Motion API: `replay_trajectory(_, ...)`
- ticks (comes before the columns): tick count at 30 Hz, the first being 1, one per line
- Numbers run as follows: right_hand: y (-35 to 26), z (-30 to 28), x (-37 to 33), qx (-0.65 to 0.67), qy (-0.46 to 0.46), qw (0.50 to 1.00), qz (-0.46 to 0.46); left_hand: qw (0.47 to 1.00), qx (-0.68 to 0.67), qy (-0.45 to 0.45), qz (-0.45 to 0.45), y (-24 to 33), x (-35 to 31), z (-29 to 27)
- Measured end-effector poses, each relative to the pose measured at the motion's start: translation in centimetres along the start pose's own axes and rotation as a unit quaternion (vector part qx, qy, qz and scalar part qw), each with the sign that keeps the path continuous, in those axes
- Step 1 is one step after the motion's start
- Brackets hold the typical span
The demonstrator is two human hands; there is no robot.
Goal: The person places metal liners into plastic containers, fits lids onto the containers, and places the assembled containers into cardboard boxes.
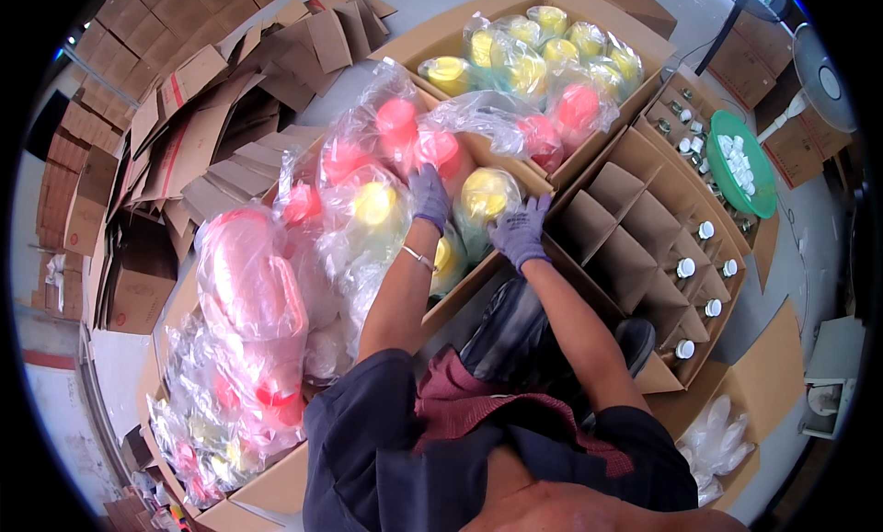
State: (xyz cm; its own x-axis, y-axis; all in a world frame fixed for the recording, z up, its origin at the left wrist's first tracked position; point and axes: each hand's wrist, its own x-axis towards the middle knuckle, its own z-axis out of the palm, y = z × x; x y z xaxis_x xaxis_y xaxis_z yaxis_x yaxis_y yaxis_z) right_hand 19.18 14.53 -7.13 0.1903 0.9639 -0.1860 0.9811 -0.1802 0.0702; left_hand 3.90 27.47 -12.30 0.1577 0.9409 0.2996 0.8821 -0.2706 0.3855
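Note:
Both my hands wear thin purple-grey gloves. My left hand point(429, 199) rests, fingers stretched out, against a pink-lidded plastic jug point(438, 152) in a clear bag. My right hand point(522, 232) is open, fingers apart, beside a yellow-lidded jug point(486, 194) in clear wrap, near the carton's edge. Whether it touches that jug is hard to tell. These jugs lie in a long open carton point(460, 293) with several other bagged pink and yellow ones. A big pink jug with a handle point(248, 279) lies on top at the left.
Behind stands a carton of yellow-lidded jugs point(556, 49). On the right, a divided carton point(635, 219) holds several white-capped bottles point(685, 267). Farther right are a green basin point(756, 187) of white caps and a fan point(821, 77). Flattened cardboard point(202, 118) is piled at the left.

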Motion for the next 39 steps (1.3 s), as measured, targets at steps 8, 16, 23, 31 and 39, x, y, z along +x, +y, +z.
replay_trajectory(8, 0.1, 0.1, 0.5, 0.011, -0.014, 1.0, 0.014, 0.856, -0.226, -0.224, -0.407, -1.8, 0.5, 7.8)
replay_trajectory(16, 0.3, 0.3, 0.6, -0.006, -0.021, 0.999, 0.025, 0.893, -0.339, -0.28, -0.095, -1.0, -0.8, 1.6)
replay_trajectory(23, 0.1, 1.1, 0.2, 0.024, 0.036, 0.999, 0.013, 0.881, -0.448, 0.043, -0.146, 3.2, -4.2, -6.8)
replay_trajectory(31, 11.2, 0.4, -5.3, 0.593, 0.165, 0.788, 0.006, 0.919, -0.315, 0.164, 0.17, 6.8, -12.7, -27.1)
replay_trajectory(39, 25.7, -6.6, -14.9, 0.811, 0.205, 0.547, -0.019, 0.827, -0.386, -0.195, 0.358, 9.8, -19.2, -13.6)
